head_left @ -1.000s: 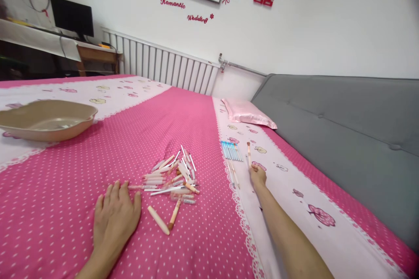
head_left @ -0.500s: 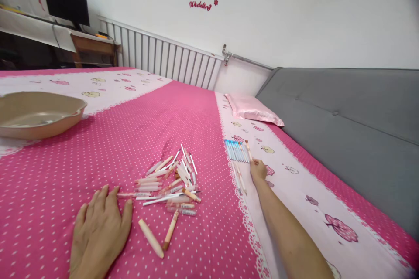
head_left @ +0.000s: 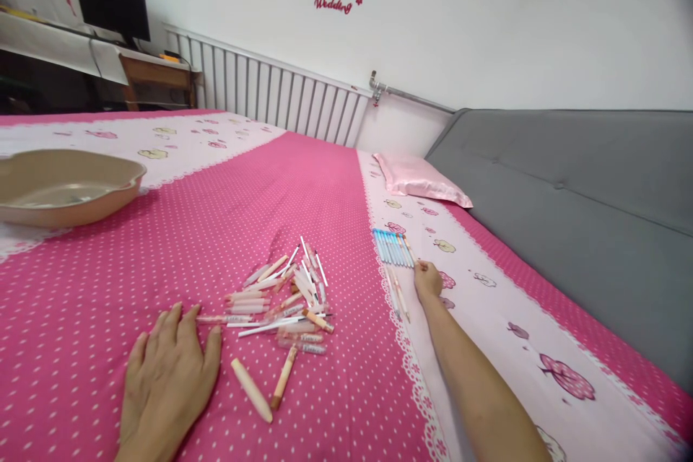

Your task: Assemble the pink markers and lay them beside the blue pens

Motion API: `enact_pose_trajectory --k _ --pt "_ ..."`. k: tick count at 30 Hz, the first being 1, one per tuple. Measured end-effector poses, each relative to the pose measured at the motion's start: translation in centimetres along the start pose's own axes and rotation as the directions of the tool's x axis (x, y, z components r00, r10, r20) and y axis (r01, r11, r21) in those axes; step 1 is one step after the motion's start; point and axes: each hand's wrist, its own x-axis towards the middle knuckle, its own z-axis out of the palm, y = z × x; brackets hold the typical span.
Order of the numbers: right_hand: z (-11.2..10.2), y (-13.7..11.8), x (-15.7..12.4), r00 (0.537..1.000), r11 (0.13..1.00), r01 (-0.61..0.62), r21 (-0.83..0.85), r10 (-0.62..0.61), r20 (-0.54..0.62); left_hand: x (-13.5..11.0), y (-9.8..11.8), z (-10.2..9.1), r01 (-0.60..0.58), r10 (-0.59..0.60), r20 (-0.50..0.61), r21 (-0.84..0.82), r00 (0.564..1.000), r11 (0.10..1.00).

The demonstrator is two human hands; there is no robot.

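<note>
My left hand lies flat and open on the pink dotted bedsheet, just left of a loose pile of pink, white and orange pens. Two thicker peach pens lie right of its fingers. My right hand reaches out onto the pale border of the sheet, fingers curled and pinched on the near end of an orange-tipped pen. That pen lies against the right side of a neat row of blue-capped pens. Two more pens lie beside the lace edge, left of my right wrist.
A beige basin sits on the bed at the far left. A pink pillow lies by the grey padded headboard on the right. A white radiator and a desk with a monitor stand along the far wall.
My right hand has slid the orange-tipped pen leftward until it rests against the blue row. My left hand has stayed flat beside the pile; the view has shifted slightly.
</note>
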Motion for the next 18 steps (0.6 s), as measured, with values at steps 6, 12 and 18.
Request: enact_pose_trajectory --k 6,12,18 --pt "0.1 0.1 -0.1 1.000 1.000 0.008 -0.024 -0.008 -0.007 0.1 -0.1 0.4 -0.004 0.004 -0.030 -0.009 1.000 1.000" --pt "0.2 0.3 -0.1 0.997 0.999 0.038 -0.031 -0.040 -0.067 0.0 -0.2 0.9 0.015 -0.016 -0.061 -0.015 0.998 1.000" --pt "0.1 0.3 -0.4 0.989 0.996 0.041 -0.084 -0.053 -0.138 0.1 -0.5 1.8 0.029 -0.032 -0.092 -0.034 0.995 0.999"
